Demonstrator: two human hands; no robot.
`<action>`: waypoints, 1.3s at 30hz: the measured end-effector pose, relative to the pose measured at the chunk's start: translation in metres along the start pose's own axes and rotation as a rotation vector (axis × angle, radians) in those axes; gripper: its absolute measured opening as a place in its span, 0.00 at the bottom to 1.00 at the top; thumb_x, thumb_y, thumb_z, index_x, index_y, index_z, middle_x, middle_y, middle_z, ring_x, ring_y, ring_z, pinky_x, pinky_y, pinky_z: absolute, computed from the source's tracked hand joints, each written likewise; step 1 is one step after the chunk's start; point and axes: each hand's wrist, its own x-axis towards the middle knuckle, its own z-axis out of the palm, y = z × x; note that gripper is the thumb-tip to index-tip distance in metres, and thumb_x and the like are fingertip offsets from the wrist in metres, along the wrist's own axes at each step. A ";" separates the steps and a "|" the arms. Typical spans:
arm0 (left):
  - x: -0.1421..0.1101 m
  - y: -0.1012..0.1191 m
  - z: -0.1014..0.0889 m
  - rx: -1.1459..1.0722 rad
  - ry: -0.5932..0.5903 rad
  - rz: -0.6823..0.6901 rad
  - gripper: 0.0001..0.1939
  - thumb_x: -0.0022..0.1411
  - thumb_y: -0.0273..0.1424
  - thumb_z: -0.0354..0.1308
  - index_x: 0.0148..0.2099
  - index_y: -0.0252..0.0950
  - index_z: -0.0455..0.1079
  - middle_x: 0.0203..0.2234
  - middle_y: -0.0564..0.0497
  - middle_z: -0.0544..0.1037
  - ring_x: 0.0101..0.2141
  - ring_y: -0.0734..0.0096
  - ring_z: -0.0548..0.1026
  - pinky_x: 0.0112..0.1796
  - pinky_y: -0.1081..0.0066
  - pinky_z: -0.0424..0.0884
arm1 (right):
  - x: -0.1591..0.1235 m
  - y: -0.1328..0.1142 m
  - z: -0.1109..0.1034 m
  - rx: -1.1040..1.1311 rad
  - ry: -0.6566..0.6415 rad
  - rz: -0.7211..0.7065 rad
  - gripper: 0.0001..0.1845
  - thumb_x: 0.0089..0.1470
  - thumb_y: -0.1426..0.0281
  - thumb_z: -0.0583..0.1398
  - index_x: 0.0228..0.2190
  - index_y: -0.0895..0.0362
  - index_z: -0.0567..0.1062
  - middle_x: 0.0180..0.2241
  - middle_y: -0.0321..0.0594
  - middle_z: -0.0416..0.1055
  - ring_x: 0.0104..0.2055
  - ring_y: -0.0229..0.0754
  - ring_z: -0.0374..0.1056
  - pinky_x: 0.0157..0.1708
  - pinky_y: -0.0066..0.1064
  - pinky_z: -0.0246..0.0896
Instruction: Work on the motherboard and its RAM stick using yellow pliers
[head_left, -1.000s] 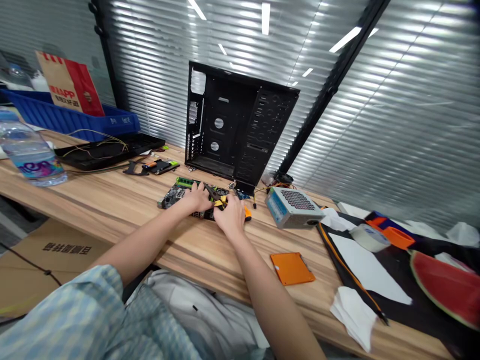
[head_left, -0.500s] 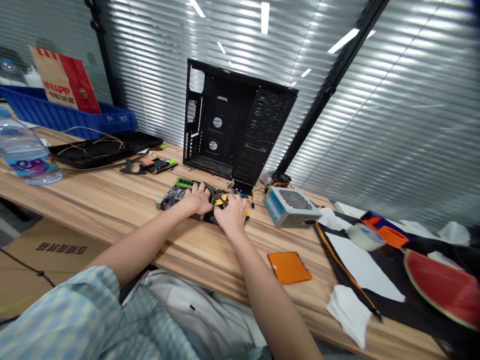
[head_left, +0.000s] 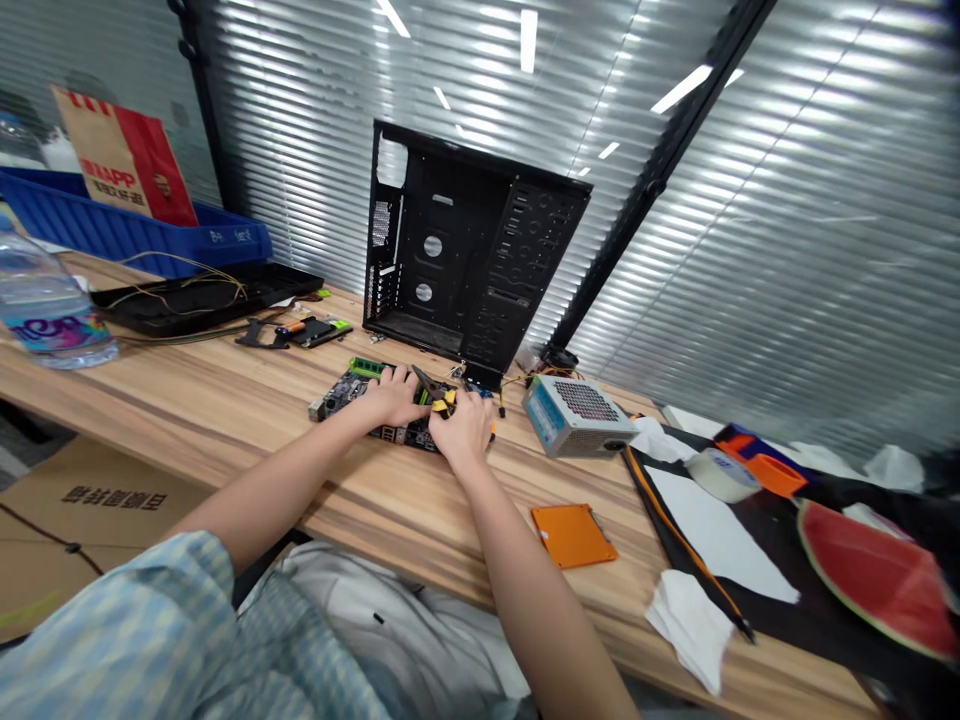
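A green motherboard (head_left: 339,391) lies on the wooden table (head_left: 225,400) in front of an open black computer case (head_left: 469,265). My left hand (head_left: 391,397) rests on the board with its fingers curled down on it. My right hand (head_left: 466,428) is closed round the yellow handles of a pair of pliers (head_left: 433,392), whose dark jaws point up and left over the board. An orange piece shows just right of my right hand; what it belongs to I cannot tell.
A grey power supply (head_left: 574,414) sits right of the board. An orange square plate (head_left: 574,535), white tissues (head_left: 688,622), a tape roll (head_left: 718,473) and a watermelon print (head_left: 874,577) lie to the right. A black tray (head_left: 202,297), blue bin (head_left: 142,235) and water bottle (head_left: 45,310) stand left.
Both hands stay on the motherboard with the pliers. The view has drifted slightly, so everything sits a little further left and up.
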 end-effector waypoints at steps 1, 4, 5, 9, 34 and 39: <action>0.001 -0.001 0.000 -0.007 0.012 0.002 0.40 0.58 0.54 0.45 0.64 0.34 0.55 0.64 0.35 0.54 0.61 0.40 0.53 0.55 0.47 0.57 | 0.001 0.001 0.001 -0.003 0.002 0.001 0.15 0.50 0.64 0.58 0.38 0.56 0.76 0.42 0.49 0.71 0.48 0.54 0.60 0.46 0.41 0.55; 0.003 -0.005 0.000 -0.022 0.047 0.003 0.40 0.59 0.55 0.42 0.63 0.32 0.56 0.62 0.34 0.55 0.61 0.40 0.55 0.55 0.48 0.57 | 0.002 0.002 0.003 -0.011 0.005 -0.001 0.16 0.49 0.63 0.58 0.39 0.56 0.75 0.42 0.49 0.71 0.48 0.55 0.60 0.45 0.41 0.56; 0.004 -0.006 0.000 -0.025 0.058 0.001 0.40 0.60 0.55 0.42 0.63 0.32 0.56 0.62 0.34 0.55 0.61 0.40 0.55 0.55 0.47 0.57 | 0.002 0.003 0.003 -0.014 0.004 -0.002 0.16 0.49 0.63 0.58 0.39 0.56 0.75 0.42 0.49 0.71 0.48 0.55 0.60 0.45 0.41 0.56; 0.009 -0.013 0.000 -0.031 0.091 -0.027 0.36 0.62 0.52 0.42 0.64 0.34 0.54 0.63 0.35 0.55 0.61 0.42 0.55 0.55 0.45 0.57 | 0.002 0.002 0.003 -0.031 -0.003 -0.005 0.16 0.48 0.64 0.58 0.39 0.56 0.75 0.42 0.48 0.71 0.49 0.54 0.60 0.45 0.41 0.56; 0.016 -0.031 -0.006 0.139 0.137 -0.015 0.22 0.63 0.36 0.44 0.58 0.38 0.63 0.58 0.40 0.68 0.57 0.47 0.64 0.54 0.41 0.58 | -0.003 -0.005 0.003 -0.088 -0.074 -0.054 0.15 0.48 0.65 0.58 0.38 0.55 0.75 0.44 0.46 0.71 0.49 0.52 0.61 0.44 0.40 0.58; 0.017 -0.033 -0.006 0.140 0.127 -0.023 0.22 0.63 0.36 0.44 0.58 0.39 0.63 0.59 0.40 0.67 0.58 0.48 0.64 0.54 0.42 0.59 | -0.002 -0.006 0.001 -0.087 -0.090 -0.050 0.15 0.47 0.66 0.58 0.39 0.55 0.75 0.43 0.46 0.71 0.49 0.52 0.61 0.44 0.40 0.59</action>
